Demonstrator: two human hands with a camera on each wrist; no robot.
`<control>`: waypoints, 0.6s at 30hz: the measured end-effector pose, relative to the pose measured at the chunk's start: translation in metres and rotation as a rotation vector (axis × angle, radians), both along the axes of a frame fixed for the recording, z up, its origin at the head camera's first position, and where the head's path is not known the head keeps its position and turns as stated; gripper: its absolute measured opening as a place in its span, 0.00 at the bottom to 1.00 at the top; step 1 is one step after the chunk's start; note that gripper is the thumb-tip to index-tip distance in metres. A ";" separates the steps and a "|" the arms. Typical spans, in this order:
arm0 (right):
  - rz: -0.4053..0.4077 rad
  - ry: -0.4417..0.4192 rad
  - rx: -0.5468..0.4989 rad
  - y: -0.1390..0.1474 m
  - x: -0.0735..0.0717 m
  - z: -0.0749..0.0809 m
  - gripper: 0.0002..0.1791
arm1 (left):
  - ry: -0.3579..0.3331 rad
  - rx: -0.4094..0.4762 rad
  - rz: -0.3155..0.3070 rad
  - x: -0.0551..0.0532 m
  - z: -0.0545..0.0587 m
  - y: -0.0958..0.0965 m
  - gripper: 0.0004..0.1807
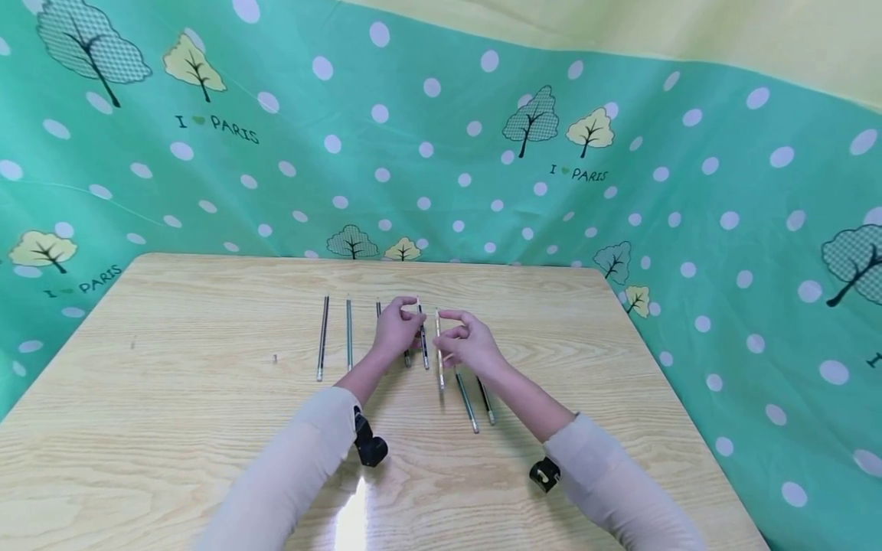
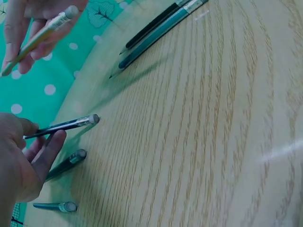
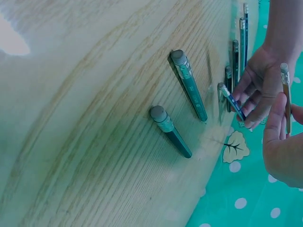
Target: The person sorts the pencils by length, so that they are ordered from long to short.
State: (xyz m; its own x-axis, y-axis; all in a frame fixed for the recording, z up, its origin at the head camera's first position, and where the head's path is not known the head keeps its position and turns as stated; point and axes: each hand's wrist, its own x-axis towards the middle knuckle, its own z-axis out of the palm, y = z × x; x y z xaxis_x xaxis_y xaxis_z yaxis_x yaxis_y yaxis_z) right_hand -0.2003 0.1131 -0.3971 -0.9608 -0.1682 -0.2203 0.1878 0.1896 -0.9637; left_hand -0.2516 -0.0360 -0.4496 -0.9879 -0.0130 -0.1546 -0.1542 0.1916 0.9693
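My left hand (image 1: pixel 398 327) pinches a dark pencil with a pale pattern (image 2: pixel 71 125) between thumb and fingers, its eraser end pointing toward me. To its right, my right hand (image 1: pixel 474 344) holds a yellow pencil (image 3: pixel 286 94) in a fingertip pinch, raised off the table in the wrist views. The two held pencils are apart, roughly side by side. Below the right hand lie a green pencil (image 1: pixel 466 402) and a black pencil (image 1: pixel 486 402). On the left, a dark pencil (image 1: pixel 323 337) and a grey-green pencil (image 1: pixel 349 329) lie lengthwise; another dark pencil (image 1: pixel 407 358) is partly hidden by the left hand.
A light wood-grain table (image 1: pixel 207 428) carries all the pencils. Behind it and along its right side hangs a green dotted cloth (image 1: pixel 427 122) with printed trees. A tiny dark mark or scrap (image 1: pixel 275 358) is on the table at left. Black cameras (image 1: pixel 372 450) sit at both wrists.
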 end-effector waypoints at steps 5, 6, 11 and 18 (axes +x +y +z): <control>-0.008 -0.002 -0.009 0.001 0.000 0.001 0.29 | 0.009 -0.031 0.004 -0.002 -0.001 0.003 0.23; -0.011 -0.002 -0.009 0.002 0.000 0.001 0.28 | 0.012 -0.031 0.007 -0.003 -0.002 0.003 0.23; -0.015 -0.004 -0.018 0.002 0.000 0.001 0.28 | 0.021 -0.056 0.024 -0.006 -0.005 0.005 0.23; -0.009 0.001 -0.025 0.006 -0.001 0.002 0.29 | 0.050 -0.171 0.032 -0.011 -0.005 0.010 0.23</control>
